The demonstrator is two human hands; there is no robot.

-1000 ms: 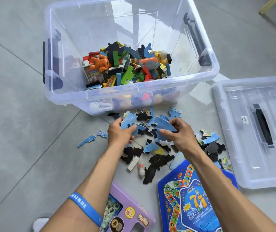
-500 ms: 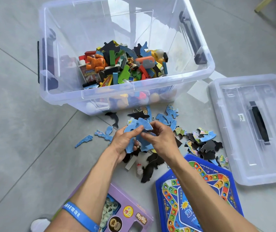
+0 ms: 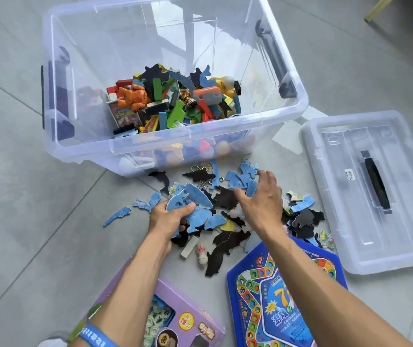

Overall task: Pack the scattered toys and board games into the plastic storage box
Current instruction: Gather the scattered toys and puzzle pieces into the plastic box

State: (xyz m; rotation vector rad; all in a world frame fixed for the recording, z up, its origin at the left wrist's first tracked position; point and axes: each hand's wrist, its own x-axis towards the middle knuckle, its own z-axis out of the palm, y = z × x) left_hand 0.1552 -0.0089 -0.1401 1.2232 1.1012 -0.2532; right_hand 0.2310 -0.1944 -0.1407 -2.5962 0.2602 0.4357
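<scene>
Since a second ago the right hand has parted from the left hand, reaching fingers spread toward blue puzzle pieces at centre frame. Left fingers clutch a stack of puzzle pieces; best gather more flat before lifting to the storage box.

We note blue and black puzzle pieces, a clear storage box with black latches, an orange figure, a purple game box, and a blue board with multicoloured squares.
</scene>
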